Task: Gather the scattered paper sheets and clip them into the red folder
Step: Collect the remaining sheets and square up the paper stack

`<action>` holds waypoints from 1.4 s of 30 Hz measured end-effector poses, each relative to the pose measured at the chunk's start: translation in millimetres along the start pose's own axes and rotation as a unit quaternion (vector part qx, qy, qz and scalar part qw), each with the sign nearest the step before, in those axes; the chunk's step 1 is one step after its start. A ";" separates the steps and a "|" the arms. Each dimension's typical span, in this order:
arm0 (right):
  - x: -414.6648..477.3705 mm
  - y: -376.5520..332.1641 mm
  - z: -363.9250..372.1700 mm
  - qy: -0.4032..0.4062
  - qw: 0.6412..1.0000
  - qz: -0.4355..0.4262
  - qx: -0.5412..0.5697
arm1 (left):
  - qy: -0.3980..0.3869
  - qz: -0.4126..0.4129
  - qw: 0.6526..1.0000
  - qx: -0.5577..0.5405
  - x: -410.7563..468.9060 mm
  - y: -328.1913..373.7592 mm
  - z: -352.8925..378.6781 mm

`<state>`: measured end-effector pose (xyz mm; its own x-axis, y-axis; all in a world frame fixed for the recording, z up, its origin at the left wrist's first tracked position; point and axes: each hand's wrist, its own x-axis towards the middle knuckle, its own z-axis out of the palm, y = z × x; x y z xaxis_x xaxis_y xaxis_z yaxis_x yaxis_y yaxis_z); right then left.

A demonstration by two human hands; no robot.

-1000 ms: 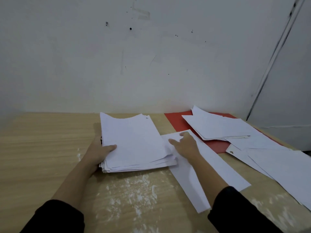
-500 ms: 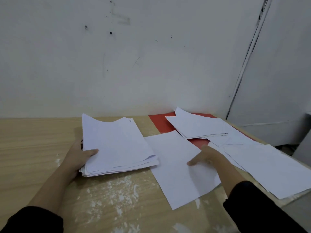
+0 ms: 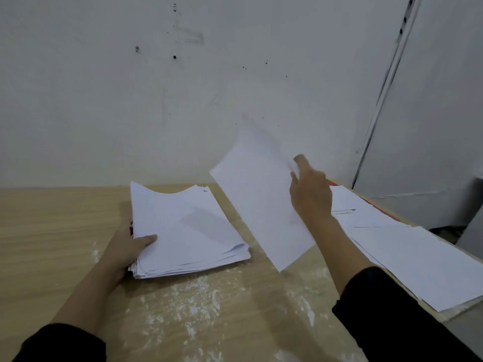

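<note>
l hand (image 3: pixel 125 246) grips stack (image 3: pixel 188 231) at 9 o'clock, thumb on top to steady it; r hand (image 3: pixel 311 192) pinches a sheet (image 3: pixel 258 205) aloft (for the stack, prob.); folder (image 3: pixel 331 182) at 2 o'clock, under loose sheets (image 3: pixel 418 262).

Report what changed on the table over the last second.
The right hand took hold of the single sheet that lay flat beside the stack and lifted it off the table, tilted. The left hand still grips the stack's left edge; the loose sheets and red folder on the right stayed put.
</note>
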<state>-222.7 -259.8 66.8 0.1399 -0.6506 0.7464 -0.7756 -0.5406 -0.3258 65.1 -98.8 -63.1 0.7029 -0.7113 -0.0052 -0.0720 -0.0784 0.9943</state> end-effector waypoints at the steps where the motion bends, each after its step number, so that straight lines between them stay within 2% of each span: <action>1: 5.9 -8.1 -2.1 0.016 0.999 0.010 0.047 | 0.001 0.000 1.000 -0.006 -1.4 0.8 -0.4; 4: 18.1 -27.3 -2.1 -0.027 0.971 0.094 0.220 | 0.005 -0.005 1.000 -0.024 -4.4 3.6 1.0; 7: 12.2 -44.6 14.1 -0.152 0.905 0.202 0.341 | 0.017 -0.028 0.998 -0.050 -5.5 6.3 1.5; 9: -1.5 -56.9 31.8 -0.232 0.859 0.247 0.384 | 0.014 -0.049 0.995 -0.086 -5.4 7.4 0.8; 11: -16.4 -65.3 50.6 -0.279 0.846 0.259 0.374 | 0.000 -0.058 0.990 -0.130 -4.5 7.7 0.4; 14: -36.4 -71.9 74.8 -0.306 0.857 0.234 0.342 | -0.010 -0.069 0.986 -0.151 -2.9 8.3 0.5; 20: -61.0 -77.3 108.8 -0.273 0.907 0.194 0.256 | -0.004 -0.053 0.993 -0.110 -3.6 9.9 -0.4; 22: -62.9 -74.4 114.6 -0.286 0.928 0.148 0.188 | -0.004 -0.051 0.996 -0.073 -2.6 7.9 -0.7; 24: -64.8 -68.8 120.9 -0.313 0.943 0.090 0.074 | -0.009 -0.058 0.997 -0.059 -0.9 5.8 -0.1; 26: -67.1 -63.5 126.1 -0.351 0.933 0.075 0.036 | -0.023 -0.063 0.995 -0.077 1.0 5.2 0.0; 30: -65.2 -57.0 130.5 -0.386 0.916 0.086 0.060 | -0.023 -0.079 0.984 -0.158 4.8 5.0 0.5; 33: -57.2 -52.9 127.7 -0.403 0.898 0.135 0.112 | -0.036 -0.043 0.976 -0.210 0.6 11.0 3.2; 35: -51.4 -50.8 121.5 -0.408 0.863 0.218 0.204 | -0.063 -0.005 0.969 -0.239 -4.8 20.2 5.4; 38: -45.4 -41.6 105.9 -0.424 0.759 0.329 0.370 | -0.120 0.063 0.955 -0.264 -14.0 39.2 8.5; 42: -44.7 -35.0 85.2 -0.488 0.641 0.321 0.499 | -0.233 0.147 0.925 -0.260 -31.6 70.3 10.3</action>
<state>-149.4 -257.3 -4.6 0.6840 -0.6707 -0.2869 -0.1552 0.2505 -0.9556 30.6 -89.1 5.9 0.3156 -0.8821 0.3496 0.2229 0.4271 0.8763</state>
